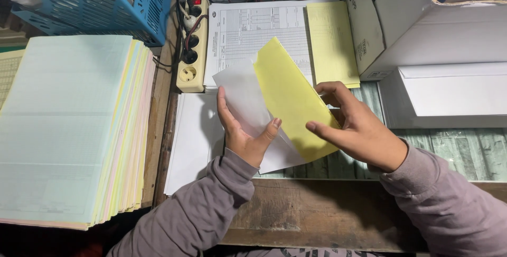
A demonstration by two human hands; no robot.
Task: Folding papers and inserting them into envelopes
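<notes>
**Two hands on a white and a yellow sheet**

At the far left lies a thick stack of pastel forms (68, 125), its coloured edges fanned, with a blue plastic crate (100, 1) behind it. Next comes a cream power strip (191, 46) with plugs in it, set along the wooden desk edge (317, 215). The left hand (244, 130) is open-palmed under a white sheet (240, 96), thumb raised against the paper, fingers spread rather than pinching. Overlapping that sheet, a yellow sheet (290, 98) tilts across the middle; the right hand (359, 127) grips its right edge between thumb and fingers. Behind lie a printed form (253, 30) and a yellow pad (332, 40). White cardboard boxes (438, 51) stand at the right.
</notes>
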